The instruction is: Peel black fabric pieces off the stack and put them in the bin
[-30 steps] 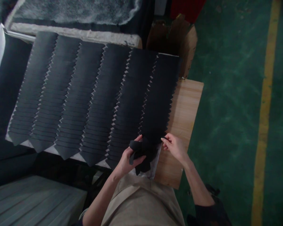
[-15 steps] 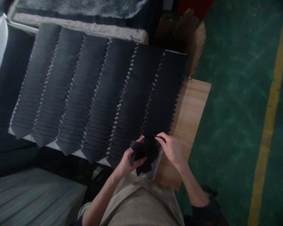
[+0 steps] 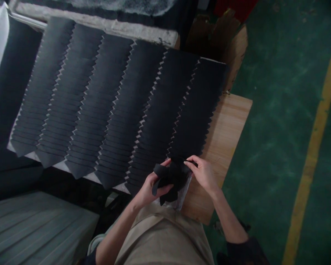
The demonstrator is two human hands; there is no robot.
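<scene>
My left hand [image 3: 154, 186] is closed around a loose bunch of black fabric pieces [image 3: 171, 180], whose pointed ends stick out between thumb and fingers. At the bunch's right side, my right hand [image 3: 202, 173] pinches the edge of a black piece between thumb and fingertips. Both hands are over the near right end of overlapping rows of dark fabric pieces [image 3: 118, 110]. These rows have zigzag side edges and pointed near ends, and they lie on a white sheet. Shadow hides how many pieces are in the bunch.
A plywood board [image 3: 228, 129] juts out on the right, with a torn cardboard box [image 3: 234, 55] behind it. Green floor [image 3: 278, 147] with a yellow line [image 3: 314, 147] lies beyond. A pale grooved panel [image 3: 38, 228] is at lower left. Dark material covers a padded surface at the back.
The camera view has shifted slightly, so the rows and board appear a little to the right. Both hands keep nearly the same pose around the black bunch.
</scene>
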